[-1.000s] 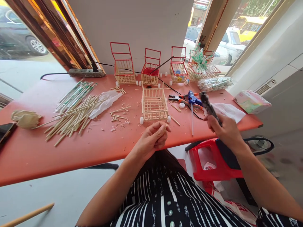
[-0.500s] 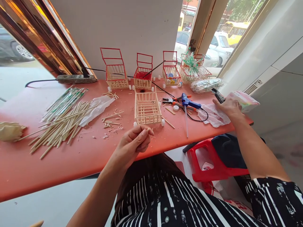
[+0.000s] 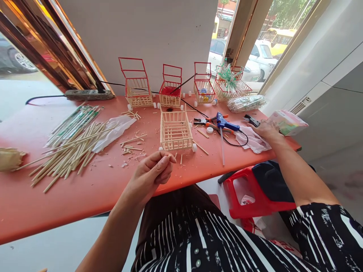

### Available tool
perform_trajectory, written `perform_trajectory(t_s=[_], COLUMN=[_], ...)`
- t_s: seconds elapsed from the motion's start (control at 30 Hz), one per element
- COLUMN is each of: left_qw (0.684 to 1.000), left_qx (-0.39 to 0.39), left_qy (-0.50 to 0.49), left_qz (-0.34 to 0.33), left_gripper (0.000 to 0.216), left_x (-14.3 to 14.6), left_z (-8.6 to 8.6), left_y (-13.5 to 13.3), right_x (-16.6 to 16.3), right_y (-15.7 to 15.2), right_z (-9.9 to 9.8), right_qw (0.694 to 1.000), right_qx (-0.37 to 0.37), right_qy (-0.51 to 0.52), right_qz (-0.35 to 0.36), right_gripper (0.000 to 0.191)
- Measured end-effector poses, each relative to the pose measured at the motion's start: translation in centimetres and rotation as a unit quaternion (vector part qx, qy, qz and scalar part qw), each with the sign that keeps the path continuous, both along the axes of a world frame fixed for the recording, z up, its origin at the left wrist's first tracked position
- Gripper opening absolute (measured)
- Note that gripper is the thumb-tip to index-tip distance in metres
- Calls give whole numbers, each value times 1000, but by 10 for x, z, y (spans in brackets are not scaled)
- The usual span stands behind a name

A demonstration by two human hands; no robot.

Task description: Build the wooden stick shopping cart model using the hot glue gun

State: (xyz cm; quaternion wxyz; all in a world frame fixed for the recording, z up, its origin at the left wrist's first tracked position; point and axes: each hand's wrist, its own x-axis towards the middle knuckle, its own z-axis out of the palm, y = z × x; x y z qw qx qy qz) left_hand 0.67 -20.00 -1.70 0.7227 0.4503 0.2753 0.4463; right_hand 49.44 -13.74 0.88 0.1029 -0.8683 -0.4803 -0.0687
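My left hand is closed in a pinch at the table's front edge, thumb against the forefinger. Whatever lies between those fingertips is too small to make out. Just beyond it stands a small cart made of pale wooden sticks, with white wheels. Over at the right, my right hand is curled at a black hand tool, which lies low by the thumb; the fingers partly hide its near end. Beneath that hand is a crumpled pinkish sheet, and a pack of tissues sits close beside it.
Several stick carts with red handles line the wall. A blue glue gun and orange-handled pliers lie right of centre. Loose wooden sticks, wrapped sticks and a power strip occupy the left. A red stool stands below.
My right hand has moved slightly left and down, and the black tool has gone from raised to lying near the tabletop. My left hand keeps its pinch; the view has shifted slightly.
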Motion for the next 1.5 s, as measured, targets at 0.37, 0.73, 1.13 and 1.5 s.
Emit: perform_trajectory(t_s=[0.37,0.73,1.13,1.5], left_qw=[999,991,983,983], left_qx=[-10,13,11,-17], left_qy=[-8,-11,-13,-2], left_qz=[47,130,183,185], left_gripper=[28,34,42,44], left_x=[-22,-36,-36,-40], left_z=[-4,5,-19,-20], left_y=[6,10,25,15], right_x=[3,-36,-166,-216], right_y=[-17,-97,-86,-66], right_z=[17,-40,-26,-40], right_qw=[990,965,899,940], right_qx=[128,119,201,47], right_qy=[11,-37,7,3], right_qz=[50,230,389,339], right_gripper=[36,27,31,17])
